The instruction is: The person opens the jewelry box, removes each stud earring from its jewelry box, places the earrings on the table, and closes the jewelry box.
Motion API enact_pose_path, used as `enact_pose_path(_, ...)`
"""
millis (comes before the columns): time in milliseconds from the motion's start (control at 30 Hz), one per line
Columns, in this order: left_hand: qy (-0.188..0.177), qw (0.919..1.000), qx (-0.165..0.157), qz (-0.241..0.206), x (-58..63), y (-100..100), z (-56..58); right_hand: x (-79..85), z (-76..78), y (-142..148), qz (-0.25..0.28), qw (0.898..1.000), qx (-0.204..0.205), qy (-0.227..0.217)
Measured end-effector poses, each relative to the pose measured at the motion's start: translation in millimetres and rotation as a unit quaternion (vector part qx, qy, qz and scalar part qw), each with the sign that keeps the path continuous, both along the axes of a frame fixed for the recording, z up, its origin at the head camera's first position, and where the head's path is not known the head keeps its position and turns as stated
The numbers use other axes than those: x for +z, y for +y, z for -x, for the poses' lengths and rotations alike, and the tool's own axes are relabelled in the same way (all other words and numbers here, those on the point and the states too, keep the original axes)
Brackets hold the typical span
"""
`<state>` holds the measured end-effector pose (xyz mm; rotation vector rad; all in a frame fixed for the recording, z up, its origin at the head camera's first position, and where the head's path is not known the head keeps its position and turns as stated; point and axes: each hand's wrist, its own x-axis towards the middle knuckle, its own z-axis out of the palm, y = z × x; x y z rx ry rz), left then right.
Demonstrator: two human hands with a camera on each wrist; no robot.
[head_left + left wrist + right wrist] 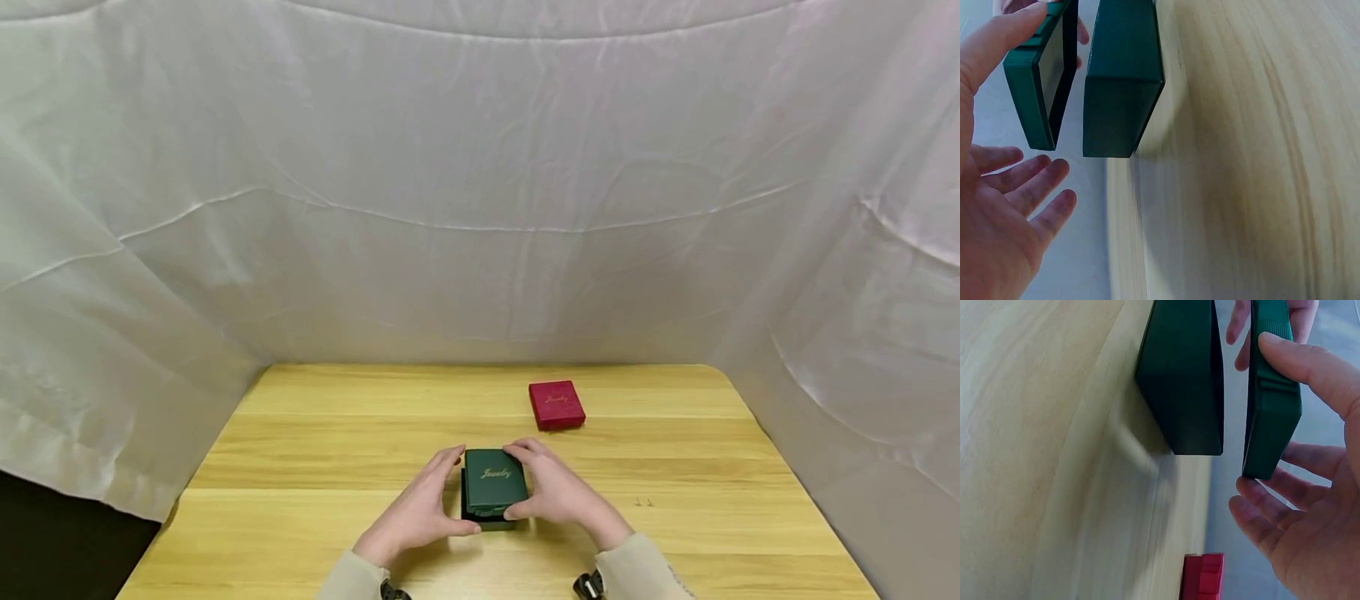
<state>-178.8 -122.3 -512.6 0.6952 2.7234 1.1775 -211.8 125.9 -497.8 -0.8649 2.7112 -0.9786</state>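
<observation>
A green jewelry box lid (495, 473) with gold "Jewelry" lettering is raised above its green box base (497, 526). In both wrist views a gap separates the lid (1275, 406) from the base (1188, 381). My right hand (557, 492) holds the lid between its thumb on the near edge and fingertips at the far edge. On the opposite side, my left hand (423, 506) is spread around the lid, its thumb close to the near edge. In the left wrist view its fingers (1035, 178) stand apart from the lid. The base's inside is hidden.
A red jewelry box (557, 405) lies farther back, right of centre, on the wooden table (322, 454). Two tiny thin items (643, 502) are on the tabletop to the right of my right hand. A pale curtain (480, 183) encloses the back and sides.
</observation>
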Motion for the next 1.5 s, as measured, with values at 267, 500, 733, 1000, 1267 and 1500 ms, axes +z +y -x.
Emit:
enact_pose_path(267,0.007,1.0000,-0.003,0.003,-0.9,-2,2.6,0.0,-2.9,-5,-0.005,1.000,0.010,0.000)
enact_pose_path(500,0.003,0.9997,-0.013,-0.019,-6.3,-7,8.4,1.1,-7.2,-6,-0.013,1.000,0.009,-0.010)
enact_pose_path(733,0.009,0.9995,-0.013,-0.027,-9.0,-8,9.9,-0.1,-8.9,-4,-0.011,1.000,0.011,-0.010)
enact_pose_path(1000,-0.001,0.9999,-0.005,-0.011,-10.5,-4,11.2,-6.4,-8.0,-4,-0.002,1.000,0.004,-0.010)
enact_pose_path(1267,-0.002,1.0000,-0.007,-0.007,-12.1,-4,12.1,-8.9,-6.7,-5,-0.003,1.000,-0.003,-0.024)
enact_pose_path(1500,-0.002,1.0000,0.000,0.000,-11.1,-4,11.6,-10.1,-6.0,-5,0.005,1.000,0.003,-0.029)
